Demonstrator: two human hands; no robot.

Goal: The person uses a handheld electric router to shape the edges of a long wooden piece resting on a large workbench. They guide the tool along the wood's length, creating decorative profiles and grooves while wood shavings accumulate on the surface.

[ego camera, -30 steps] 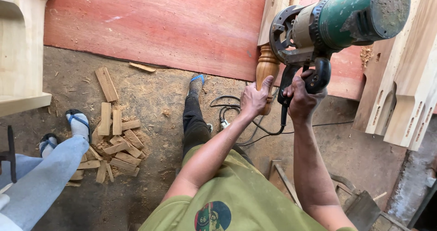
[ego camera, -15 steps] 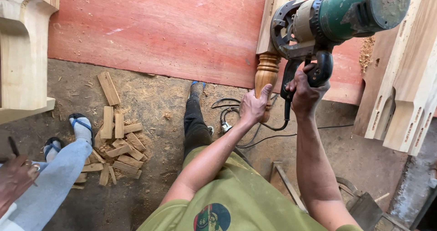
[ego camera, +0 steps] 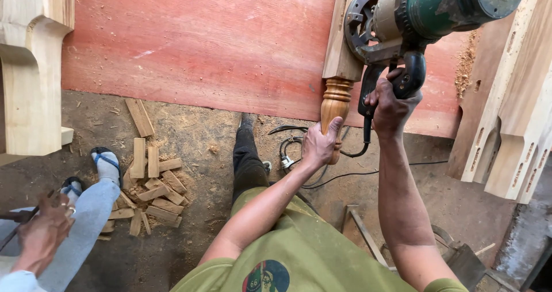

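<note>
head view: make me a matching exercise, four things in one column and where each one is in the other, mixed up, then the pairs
Things:
1. router
2. turned leg
3. wood offcuts
4. red board

Places:
A. heaped on the dirt floor, left of the person's leg
B. gripped near its lower end by the left hand
C. standing on edge at the back, behind the work
D. held up by its black handle in the right hand

Pairs: 1-D, 2-B, 3-A, 4-C
</note>
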